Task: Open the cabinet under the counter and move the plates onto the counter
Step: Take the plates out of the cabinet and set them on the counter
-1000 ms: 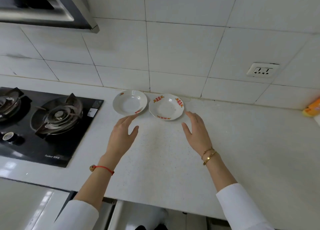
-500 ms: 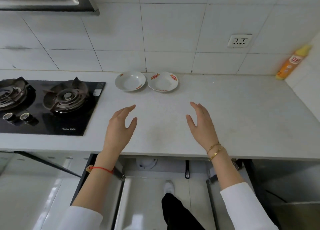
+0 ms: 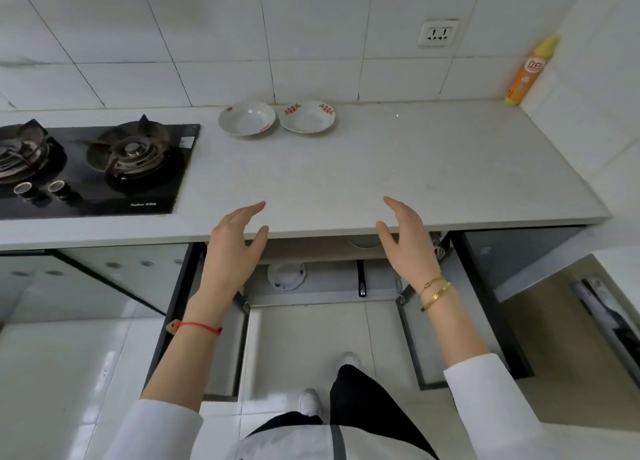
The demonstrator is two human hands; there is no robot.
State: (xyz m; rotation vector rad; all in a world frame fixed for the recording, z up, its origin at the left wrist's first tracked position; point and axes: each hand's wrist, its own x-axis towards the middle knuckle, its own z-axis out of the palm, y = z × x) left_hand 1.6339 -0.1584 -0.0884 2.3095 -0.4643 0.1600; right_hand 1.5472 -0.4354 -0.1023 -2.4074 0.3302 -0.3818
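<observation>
A: Is the cabinet (image 3: 311, 276) open? 
B: Yes; both doors hang wide, one down beside the left hand (image 3: 232, 248) and one down beside the right hand (image 3: 408, 241); that part looks done.

A: Where are the plates? 
B: Two plates sit on the bench (image 3: 415, 169), far in front of both hands, near the wall; the plain plate (image 3: 246, 117) is ahead of the left hand; the red-marked plate (image 3: 307, 116) sits just beside it, more between the hands; they may be touching, I cannot tell.

A: Are the hands holding anything? 
B: No; both hands are loose and spread, fingers a little bent, nothing in them; they hang over the front edge of the bench, apart from each other.

A: Is there more to do? 
B: I think so; a white dish (image 3: 286, 275) lies inside the cabinet, below and between the hands; a bit of another round white thing (image 3: 363, 243) peeks out under the bench, just beside the right hand, but I cannot tell if it is a plate.

A: So what comes next? 
B: My guess is reaching down for the white dish.
</observation>
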